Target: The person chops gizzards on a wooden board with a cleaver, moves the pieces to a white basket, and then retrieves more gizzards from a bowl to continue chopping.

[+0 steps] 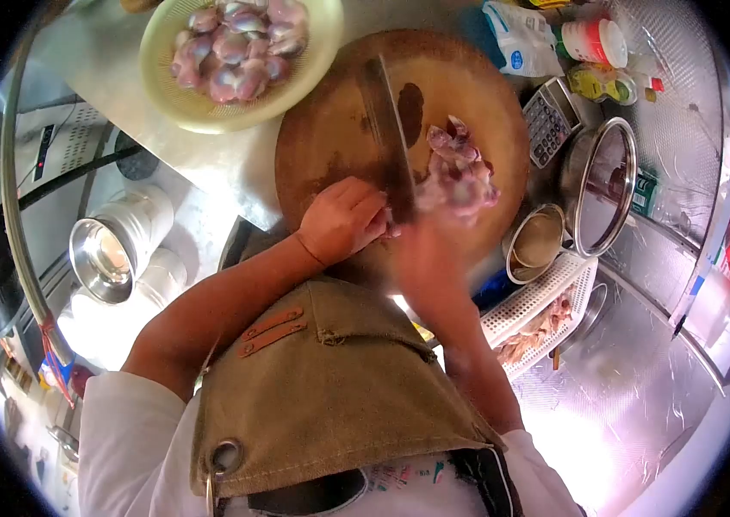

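Observation:
A round wooden chopping board (330,112) lies in front of me. My left hand (347,220) is on its near part, fingers curled over a small piece of meat (391,230) beside the blade. My right hand (429,263), blurred by motion, is at the near end of a broad cleaver (389,138), wrapped round its handle, which is hidden. The blade stands across the board between my left hand and a pile of cut purplish meat (461,177). At the back left, a pale yellow basket (155,65) holds several gizzard-like pieces.
Right of the board are a calculator (547,125), a steel bowl (535,244), a steel strainer (603,185) and a white perforated basket (520,319) with meat. Bags and a red-white cup (597,41) stand at the back right. Steel containers (111,250) stand left.

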The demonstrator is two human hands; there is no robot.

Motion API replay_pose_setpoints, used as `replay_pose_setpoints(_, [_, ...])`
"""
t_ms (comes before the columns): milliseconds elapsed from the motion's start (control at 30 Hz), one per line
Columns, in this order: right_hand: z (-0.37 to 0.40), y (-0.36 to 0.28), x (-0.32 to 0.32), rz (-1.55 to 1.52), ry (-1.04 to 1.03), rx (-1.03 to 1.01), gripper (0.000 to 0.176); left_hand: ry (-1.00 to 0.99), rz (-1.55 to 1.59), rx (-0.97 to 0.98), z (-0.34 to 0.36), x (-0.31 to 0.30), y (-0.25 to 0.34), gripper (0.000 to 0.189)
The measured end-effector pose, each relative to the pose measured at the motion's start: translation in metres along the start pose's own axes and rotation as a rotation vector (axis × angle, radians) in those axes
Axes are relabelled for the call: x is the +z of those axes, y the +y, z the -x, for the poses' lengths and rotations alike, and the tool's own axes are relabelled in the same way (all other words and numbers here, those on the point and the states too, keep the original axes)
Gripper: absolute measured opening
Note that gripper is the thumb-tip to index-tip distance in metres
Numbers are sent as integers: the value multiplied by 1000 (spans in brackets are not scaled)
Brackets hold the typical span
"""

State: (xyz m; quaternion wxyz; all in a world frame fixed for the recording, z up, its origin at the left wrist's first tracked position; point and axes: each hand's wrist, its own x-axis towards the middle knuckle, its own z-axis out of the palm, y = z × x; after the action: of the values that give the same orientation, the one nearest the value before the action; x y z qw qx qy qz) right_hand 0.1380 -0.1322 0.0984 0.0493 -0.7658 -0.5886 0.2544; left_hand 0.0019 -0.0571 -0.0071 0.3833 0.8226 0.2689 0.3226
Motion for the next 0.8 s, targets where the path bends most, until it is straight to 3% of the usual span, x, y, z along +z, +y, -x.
replay_pose_setpoints(167, [-4,1,25,-70,-58,149,27,-35,-1,24,6,1,0,19])
replay_pose_setpoints(300, [-7,-3,20,22,93,39,24,-212,-29,268,18,0,-9,20])
replay_pose_setpoints(400, [-4,13,9,191,137,-30,27,-132,-76,317,18,-7,-5,22])
replay_pose_setpoints(433, [-3,47,33,157,171,-14,29,-62,-82,245,17,-7,-2,22])
replay_pose_setpoints(500, [-8,46,29,44,196,25,29,82,-100,98,15,-5,2,23])
replay_pose_setpoints(600, [13,27,0,-50,109,51,26,18,-69,13,18,-10,6,19])
replay_pose_setpoints(700, [19,10,-7,33,10,-17,24,151,-48,38,9,-5,8,17])
replay_pose_setpoints(800, [16,3,0,-21,3,-19,23,139,-84,21,8,0,3,18])
